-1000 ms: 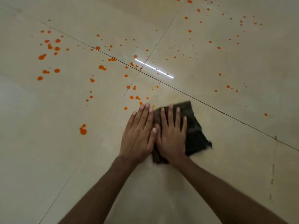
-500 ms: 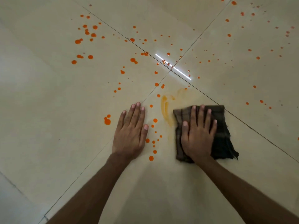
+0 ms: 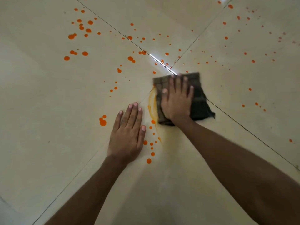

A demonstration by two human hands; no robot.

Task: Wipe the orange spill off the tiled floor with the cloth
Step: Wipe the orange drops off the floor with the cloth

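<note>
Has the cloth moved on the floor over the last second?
Yes. The cloth under the right hand has slid away from the person toward the grout crossing; its far edge now reaches that crossing.

Indoor room: glossy cream tiled floor [image 3: 48,98] w/ light glare [image 3: 155,58]

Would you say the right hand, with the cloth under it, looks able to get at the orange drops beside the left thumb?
Probably yes: the orange drops lie on bare tile near the cloth, with nothing between. The left hand rests flat beside them, so the right hand may brush its thumb.
</note>
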